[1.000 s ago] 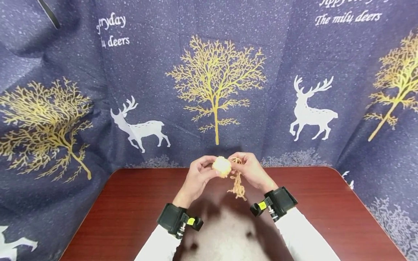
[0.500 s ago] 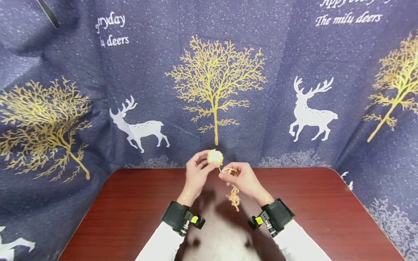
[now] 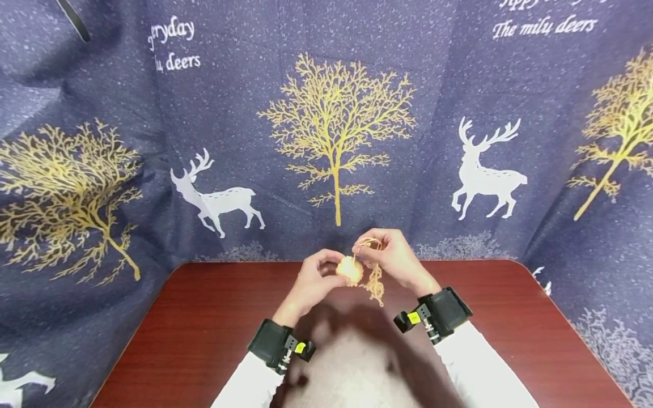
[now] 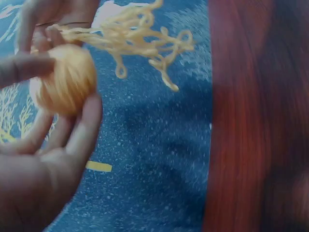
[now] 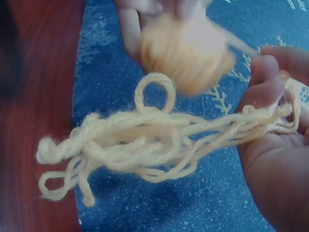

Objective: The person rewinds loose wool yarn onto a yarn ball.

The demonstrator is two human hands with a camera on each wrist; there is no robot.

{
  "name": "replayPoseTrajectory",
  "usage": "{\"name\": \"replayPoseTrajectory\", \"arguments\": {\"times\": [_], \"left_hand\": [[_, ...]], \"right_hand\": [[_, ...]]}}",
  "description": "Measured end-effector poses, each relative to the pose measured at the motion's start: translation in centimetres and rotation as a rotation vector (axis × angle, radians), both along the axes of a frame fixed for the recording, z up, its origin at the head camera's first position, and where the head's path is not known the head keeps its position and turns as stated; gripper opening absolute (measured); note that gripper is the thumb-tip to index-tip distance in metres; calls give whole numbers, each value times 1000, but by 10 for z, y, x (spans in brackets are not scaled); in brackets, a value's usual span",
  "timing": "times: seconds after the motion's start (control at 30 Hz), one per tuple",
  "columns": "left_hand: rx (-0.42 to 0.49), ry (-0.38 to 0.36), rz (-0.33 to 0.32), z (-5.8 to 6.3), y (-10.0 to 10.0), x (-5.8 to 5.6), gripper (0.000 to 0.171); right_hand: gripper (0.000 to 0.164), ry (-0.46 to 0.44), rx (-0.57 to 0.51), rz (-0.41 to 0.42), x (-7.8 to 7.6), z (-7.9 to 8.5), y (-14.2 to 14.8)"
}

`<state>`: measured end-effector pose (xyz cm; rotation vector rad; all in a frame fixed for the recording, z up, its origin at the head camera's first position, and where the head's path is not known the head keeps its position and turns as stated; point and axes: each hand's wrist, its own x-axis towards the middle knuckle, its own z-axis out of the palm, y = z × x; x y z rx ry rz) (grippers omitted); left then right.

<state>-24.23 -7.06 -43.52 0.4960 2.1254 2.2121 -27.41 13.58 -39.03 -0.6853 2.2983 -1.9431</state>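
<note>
A small pale-yellow ball of yarn [image 3: 350,271] is held up over the far part of the table, gripped between the thumb and fingers of my left hand [image 3: 314,279]. In the left wrist view the wound strands of the yarn ball [image 4: 72,82] show between thumb and fingertips. Just right of and above it, my right hand [image 3: 391,256] pinches a strand that runs taut to the ball. A loose tangle of yarn [image 5: 140,140] trails from the right palm, its loops dangling free. In the head view the tangle [image 3: 375,283] hangs below the right hand.
Beneath the hands lies a reddish-brown wooden table [image 3: 204,317] with rounded far corners. Right behind its far edge hangs a dark blue cloth [image 3: 285,170] printed with trees and white deer. Black wrist cameras [image 3: 305,350] sit on both wrists.
The right hand dipped below the ball, then rose above and right of it with the strand. My left hand lifted the ball, then lowered it and shifted it slightly right.
</note>
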Motion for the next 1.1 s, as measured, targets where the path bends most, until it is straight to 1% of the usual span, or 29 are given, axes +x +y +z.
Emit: {"name": "replayPoseTrajectory", "arguments": {"times": [0.1,0.17,0.2,0.27,0.33,0.4,0.47,0.53,0.6,0.67,0.77,0.83,0.87,0.93,0.97,1.0,1.03,1.1], "left_hand": [[104,-31,-151,1,-3,1,41],[174,-36,-223,3,-5,1,41],[208,-37,-246,4,-5,2,40],[280,-44,-270,6,-6,2,39],[353,-55,-262,8,-5,2,38],[425,-65,-225,10,-4,2,36],[498,-77,-178,11,-2,0,35],[562,-82,-124,11,0,-1,33],[615,-87,-69,12,2,-3,32],[655,-88,-9,12,4,-6,30],[660,-88,103,12,8,-8,29],[611,-73,199,11,11,-9,30],[569,-64,248,10,12,-9,31],[457,-33,343,7,14,-10,35],[397,-14,380,5,14,-11,37],[333,7,412,3,14,-11,39],[285,20,429,1,14,-10,41],[200,44,436,-2,14,-9,44]], "right_hand": [[14,-21,-7,25,-4,0,3],[14,-37,-18,39,-6,-3,2],[14,-45,-24,42,-7,-5,2],[12,-61,-51,51,-7,-9,-1],[8,-86,-102,67,-6,-15,-3],[5,-112,-157,76,-5,-21,-6],[8,-139,-210,71,-3,-27,-9],[9,-148,-230,53,-1,-32,-11],[7,-145,-212,30,1,-37,-14],[9,-128,-176,13,5,-40,-17],[15,-82,-100,-6,11,-42,-21],[14,-43,-47,-21,15,-42,-22],[13,-23,-19,-28,17,-41,-23],[10,4,27,-37,20,-40,-23],[9,17,46,-37,21,-39,-22],[8,26,62,-35,22,-37,-22],[7,34,73,-33,23,-35,-21],[8,54,86,-26,23,-31,-19]]}}
